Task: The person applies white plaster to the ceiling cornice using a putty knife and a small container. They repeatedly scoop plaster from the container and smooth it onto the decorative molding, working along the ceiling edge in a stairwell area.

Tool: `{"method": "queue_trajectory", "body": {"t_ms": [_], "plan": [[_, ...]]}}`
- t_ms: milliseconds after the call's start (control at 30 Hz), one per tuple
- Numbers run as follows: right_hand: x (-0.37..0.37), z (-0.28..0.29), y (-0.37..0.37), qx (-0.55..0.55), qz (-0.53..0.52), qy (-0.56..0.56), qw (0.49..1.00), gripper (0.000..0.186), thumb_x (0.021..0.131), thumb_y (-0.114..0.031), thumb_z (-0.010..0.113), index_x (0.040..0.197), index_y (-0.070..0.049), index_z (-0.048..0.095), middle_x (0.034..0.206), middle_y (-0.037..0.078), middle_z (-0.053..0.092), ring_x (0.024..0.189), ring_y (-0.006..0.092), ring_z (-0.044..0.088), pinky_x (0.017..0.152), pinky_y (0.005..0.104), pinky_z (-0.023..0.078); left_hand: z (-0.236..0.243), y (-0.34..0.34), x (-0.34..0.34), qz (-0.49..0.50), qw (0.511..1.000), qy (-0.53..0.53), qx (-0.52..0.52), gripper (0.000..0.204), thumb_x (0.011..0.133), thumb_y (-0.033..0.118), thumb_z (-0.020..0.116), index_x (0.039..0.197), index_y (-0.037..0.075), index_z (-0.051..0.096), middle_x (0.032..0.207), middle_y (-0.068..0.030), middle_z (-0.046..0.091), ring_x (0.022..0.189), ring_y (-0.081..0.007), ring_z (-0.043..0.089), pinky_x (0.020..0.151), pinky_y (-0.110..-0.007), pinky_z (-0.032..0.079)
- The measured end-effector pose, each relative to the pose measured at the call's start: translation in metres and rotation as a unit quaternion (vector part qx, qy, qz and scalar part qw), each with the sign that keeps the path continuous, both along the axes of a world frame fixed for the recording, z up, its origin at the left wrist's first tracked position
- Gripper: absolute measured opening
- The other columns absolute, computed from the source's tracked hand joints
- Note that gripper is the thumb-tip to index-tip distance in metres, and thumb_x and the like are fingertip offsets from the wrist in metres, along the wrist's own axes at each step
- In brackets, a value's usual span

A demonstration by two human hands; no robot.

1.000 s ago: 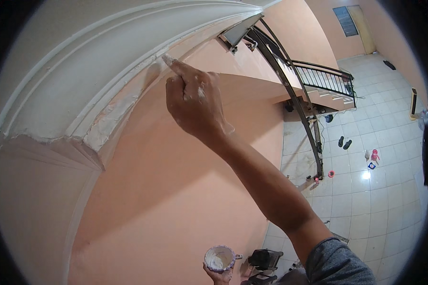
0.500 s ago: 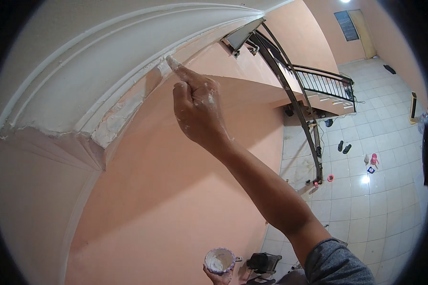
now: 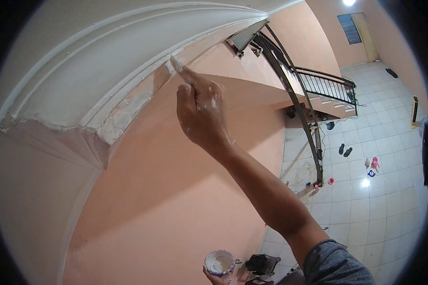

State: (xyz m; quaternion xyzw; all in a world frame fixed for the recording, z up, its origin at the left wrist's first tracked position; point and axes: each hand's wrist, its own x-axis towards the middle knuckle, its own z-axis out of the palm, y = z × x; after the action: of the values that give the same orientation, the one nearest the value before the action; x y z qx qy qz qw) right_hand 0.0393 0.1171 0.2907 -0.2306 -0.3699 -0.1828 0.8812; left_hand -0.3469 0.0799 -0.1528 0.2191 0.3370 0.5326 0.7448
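Note:
My right hand (image 3: 202, 102) is raised to the ceiling edge, its index finger stretched out and the other visible fingers curled. White paste coats that fingertip, which touches or nearly touches the lower edge of the white cornice (image 3: 128, 61). Smears of the same paste mark the knuckles and wrist. Left of the finger, a rough white patch (image 3: 123, 116) covers the joint between cornice and wall. Low in the view, my left hand (image 3: 218, 278) holds a mug (image 3: 234, 261) with a purplish rim and a side handle. White paste (image 3: 218, 262) lies inside it.
A peach wall (image 3: 176, 190) fills the middle. Dark metal beams (image 3: 295, 99) and a railed staircase (image 3: 325, 88) stand to the right. Far below, the tiled floor (image 3: 352, 204) carries black sandals (image 3: 345, 150) and small pink items. A dark object (image 3: 261, 263) sits beside the mug.
The view has shifted slightly, moving the cornice and wall a little to the right in the picture. My right fingertip stays near the same spot on the cornice edge; my left hand keeps the mug.

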Motion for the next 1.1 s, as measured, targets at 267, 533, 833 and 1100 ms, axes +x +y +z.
{"method": "queue_trajectory", "body": {"t_ms": [267,533,833,1100], "plan": [[-0.010,-0.005,-0.011,0.012,-0.011,-0.057,0.998,0.033,0.081,-0.004,0.054,0.110,0.004,0.068,0.056,0.022,0.054,0.048,0.0375,0.057,0.050,0.0447,0.046,-0.010,0.003,-0.008,-0.018,1.000,-0.008,0.012,0.086,0.077,0.077,0.050,0.140,0.019,0.051,0.137,-0.0121,0.057,0.122,-0.0381,0.057,0.089,-0.060,0.053],[-0.006,-0.002,-0.002,0.033,-0.066,-0.080,0.994,0.037,0.081,-0.002,0.053,0.115,0.005,0.066,0.055,0.021,0.053,0.046,0.0322,0.055,0.049,0.0417,0.046,-0.011,0.010,-0.002,-0.013,1.000,0.005,0.005,0.085,0.076,0.076,0.054,0.140,0.020,0.051,0.139,-0.0120,0.057,0.123,-0.0385,0.056,0.092,-0.061,0.052],[-0.012,-0.098,-0.050,0.038,0.603,-0.027,0.796,0.052,0.097,-0.022,0.045,0.136,0.011,0.051,0.053,-0.002,0.041,0.042,0.0069,0.035,0.040,0.0229,0.033,0.005,0.012,0.005,-0.032,0.997,-0.064,0.027,0.082,0.083,0.070,0.053,0.145,0.017,0.045,0.144,-0.0145,0.052,0.127,-0.0401,0.054,0.093,-0.064,0.051],[-0.053,-0.222,-0.066,-0.321,0.468,-0.188,0.802,0.047,0.093,-0.019,0.049,0.132,0.004,0.060,0.059,-0.002,0.044,0.046,0.0075,0.040,0.042,0.0228,0.036,0.107,-0.001,0.059,-0.074,0.987,-0.112,0.088,0.084,0.087,0.069,0.051,0.151,0.016,0.037,0.151,-0.0149,0.044,0.136,-0.0390,0.045,0.106,-0.064,0.042]]}}
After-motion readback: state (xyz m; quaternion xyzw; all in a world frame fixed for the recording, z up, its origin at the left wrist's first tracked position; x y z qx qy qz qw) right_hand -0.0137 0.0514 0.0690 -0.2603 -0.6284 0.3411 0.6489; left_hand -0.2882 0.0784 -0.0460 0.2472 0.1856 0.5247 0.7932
